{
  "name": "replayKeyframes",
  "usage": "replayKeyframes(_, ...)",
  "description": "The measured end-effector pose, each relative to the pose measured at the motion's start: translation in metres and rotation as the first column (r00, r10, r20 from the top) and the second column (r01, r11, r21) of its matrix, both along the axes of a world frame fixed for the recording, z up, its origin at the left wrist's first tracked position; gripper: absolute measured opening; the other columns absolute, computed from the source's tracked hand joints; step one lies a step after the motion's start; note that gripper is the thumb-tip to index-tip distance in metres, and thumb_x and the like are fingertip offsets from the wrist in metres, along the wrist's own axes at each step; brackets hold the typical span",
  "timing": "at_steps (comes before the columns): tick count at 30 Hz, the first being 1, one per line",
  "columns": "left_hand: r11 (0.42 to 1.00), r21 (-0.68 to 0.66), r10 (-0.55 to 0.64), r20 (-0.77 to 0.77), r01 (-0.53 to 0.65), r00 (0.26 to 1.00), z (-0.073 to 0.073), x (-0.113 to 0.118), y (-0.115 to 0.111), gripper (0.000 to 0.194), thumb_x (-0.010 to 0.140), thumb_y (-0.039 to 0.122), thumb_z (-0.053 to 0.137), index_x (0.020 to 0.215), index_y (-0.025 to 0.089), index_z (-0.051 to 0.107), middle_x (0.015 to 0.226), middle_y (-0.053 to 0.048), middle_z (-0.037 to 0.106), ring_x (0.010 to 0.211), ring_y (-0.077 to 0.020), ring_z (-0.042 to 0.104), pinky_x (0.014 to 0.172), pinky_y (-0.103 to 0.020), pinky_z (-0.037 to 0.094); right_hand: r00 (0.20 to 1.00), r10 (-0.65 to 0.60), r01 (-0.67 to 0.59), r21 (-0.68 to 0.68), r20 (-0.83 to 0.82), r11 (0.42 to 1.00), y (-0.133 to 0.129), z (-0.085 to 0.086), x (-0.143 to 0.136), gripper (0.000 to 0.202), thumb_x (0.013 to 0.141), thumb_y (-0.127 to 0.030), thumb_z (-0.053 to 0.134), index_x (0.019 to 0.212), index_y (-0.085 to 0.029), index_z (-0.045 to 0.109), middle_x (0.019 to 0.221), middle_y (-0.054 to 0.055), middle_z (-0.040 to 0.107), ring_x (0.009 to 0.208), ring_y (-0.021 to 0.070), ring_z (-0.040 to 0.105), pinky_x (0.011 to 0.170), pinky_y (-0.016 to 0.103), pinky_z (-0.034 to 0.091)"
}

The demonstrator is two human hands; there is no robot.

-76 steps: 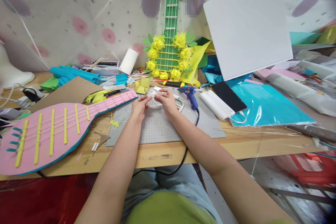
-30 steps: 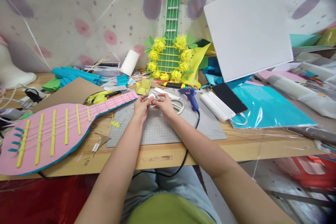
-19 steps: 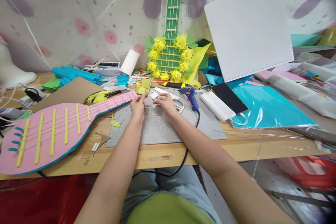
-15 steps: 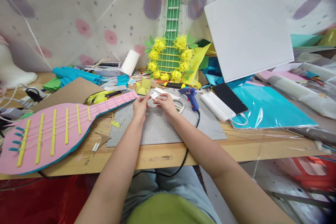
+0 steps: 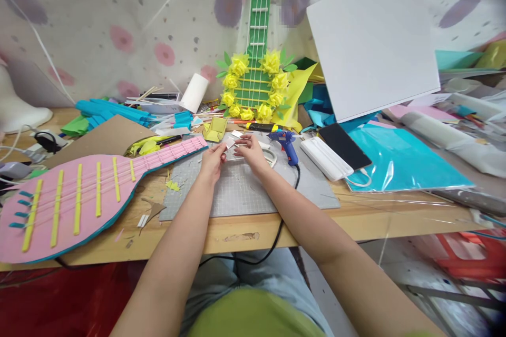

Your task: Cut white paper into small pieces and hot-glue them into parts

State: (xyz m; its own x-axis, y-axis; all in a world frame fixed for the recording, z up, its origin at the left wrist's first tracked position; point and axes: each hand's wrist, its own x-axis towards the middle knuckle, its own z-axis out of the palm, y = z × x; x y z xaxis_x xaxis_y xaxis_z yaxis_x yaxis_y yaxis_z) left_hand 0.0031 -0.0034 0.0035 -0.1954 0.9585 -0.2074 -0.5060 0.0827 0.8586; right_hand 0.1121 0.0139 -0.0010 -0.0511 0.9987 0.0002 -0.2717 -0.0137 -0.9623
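A small white piece (image 5: 230, 142), like card or foam, is pinched between the thumb and fingers of my left hand (image 5: 214, 161). Just to the right, my right hand (image 5: 251, 152) has its fingers apart, close to the piece but not visibly gripping it. Both hands are over the grey cutting mat (image 5: 245, 195). Behind my right hand lie a white strip (image 5: 237, 134) and pale-handled scissors (image 5: 270, 157), partly hidden. A blue glue gun (image 5: 285, 143) rests on the mat to the right, its black cord running off the table edge.
A pink paper guitar (image 5: 75, 195) lies at the left. Behind the mat stands a green guitar (image 5: 255, 81) ringed with yellow paper flowers. On the right are a white power bank (image 5: 326, 158), a black phone (image 5: 344, 146) and blue sheets (image 5: 407, 160). A white board (image 5: 373, 42) leans behind.
My right hand's fingers have spread and drawn slightly away from the white piece, which stays in my left hand. The view has shifted slightly.
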Motion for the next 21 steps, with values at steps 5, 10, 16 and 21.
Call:
replayKeyframes(5, 0.996, -0.018, -0.083, 0.113, 0.085, 0.99, 0.004, -0.003, -0.002, 0.013, 0.062, 0.018, 0.069, 0.067, 0.01, 0.06, 0.055, 0.004, 0.051, 0.035, 0.0025, 0.029, 0.035, -0.012, 0.028, 0.968, 0.224, -0.229, -0.036, -0.116, 0.973, -0.004, 0.001, 0.0, 0.045, 0.053, -0.007, 0.06, 0.092, -0.021, 0.042, 0.075, -0.007, 0.06, 0.054, 0.0086, 0.059, 0.063, 0.028, 0.05)
replayKeyframes(10, 0.997, -0.026, -0.076, 0.077, 0.078, 0.994, 0.003, -0.003, -0.002, 0.011, 0.064, 0.017, 0.068, 0.066, 0.011, 0.059, 0.052, 0.005, 0.049, 0.034, 0.0018, 0.028, 0.036, -0.013, 0.031, 0.958, 0.245, -0.258, -0.068, -0.15, 0.964, -0.003, -0.007, -0.002, 0.042, 0.053, -0.016, 0.07, 0.084, -0.019, 0.042, 0.063, -0.004, 0.063, 0.057, 0.0111, 0.061, 0.064, 0.029, 0.05)
replayKeyframes(16, 0.995, -0.042, -0.084, 0.079, 0.088, 0.993, 0.004, -0.004, -0.002, 0.01, 0.066, 0.018, 0.067, 0.068, 0.012, 0.06, 0.061, 0.002, 0.057, 0.034, 0.0023, 0.027, 0.036, -0.012, 0.033, 0.97, 0.156, -0.163, 0.023, 0.185, 0.986, 0.002, -0.011, 0.001, 0.033, 0.055, -0.016, 0.067, 0.078, -0.021, 0.044, 0.049, -0.009, 0.056, 0.043, 0.0094, 0.054, 0.051, 0.025, 0.047)
replayKeyframes(21, 1.0, -0.024, 0.005, 0.124, -0.002, 0.992, 0.007, -0.01, 0.0, 0.006, 0.069, 0.017, 0.064, 0.067, 0.013, 0.059, 0.079, -0.002, 0.064, 0.035, 0.0036, 0.025, 0.036, -0.009, 0.033, 0.655, 0.217, -0.307, -0.007, 0.724, 0.952, 0.002, -0.004, 0.014, 0.017, 0.064, -0.027, 0.065, 0.054, -0.019, 0.053, 0.037, -0.004, 0.049, 0.039, 0.0113, 0.047, 0.048, 0.026, 0.04)
